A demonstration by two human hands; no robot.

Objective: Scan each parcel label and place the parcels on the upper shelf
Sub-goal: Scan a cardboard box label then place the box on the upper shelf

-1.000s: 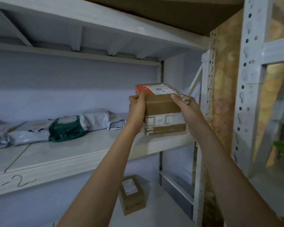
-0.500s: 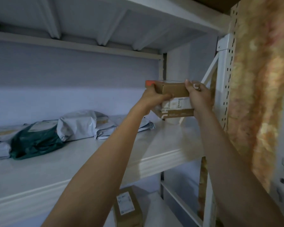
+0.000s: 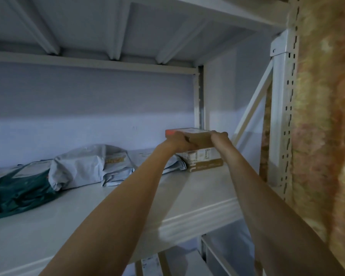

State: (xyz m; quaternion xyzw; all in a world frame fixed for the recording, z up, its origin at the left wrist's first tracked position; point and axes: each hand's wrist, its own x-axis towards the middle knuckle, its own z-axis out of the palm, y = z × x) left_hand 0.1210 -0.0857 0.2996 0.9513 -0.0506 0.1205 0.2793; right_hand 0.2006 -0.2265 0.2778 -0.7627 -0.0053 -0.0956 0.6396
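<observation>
A brown cardboard box (image 3: 204, 159) with white printed tape and an orange corner rests on the upper shelf (image 3: 187, 200), far back at its right end. My left hand (image 3: 179, 141) grips the box's left top edge. On the right top edge sits my right hand (image 3: 219, 138), also gripping. Both arms stretch far over the shelf. The box's lower left touches a grey mailer bag (image 3: 167, 166).
Along the shelf's back lie grey mailer bags (image 3: 88, 166) and a dark green bag (image 3: 18, 190) at the left. A perforated white upright (image 3: 281, 116) and a diagonal brace (image 3: 251, 108) stand right of the box. Another labelled box (image 3: 149, 265) shows on the lower shelf.
Both hands have carried the box from the shelf's front edge deep to the back right, and it now rests on the shelf surface. The camera has come closer and tilted up.
</observation>
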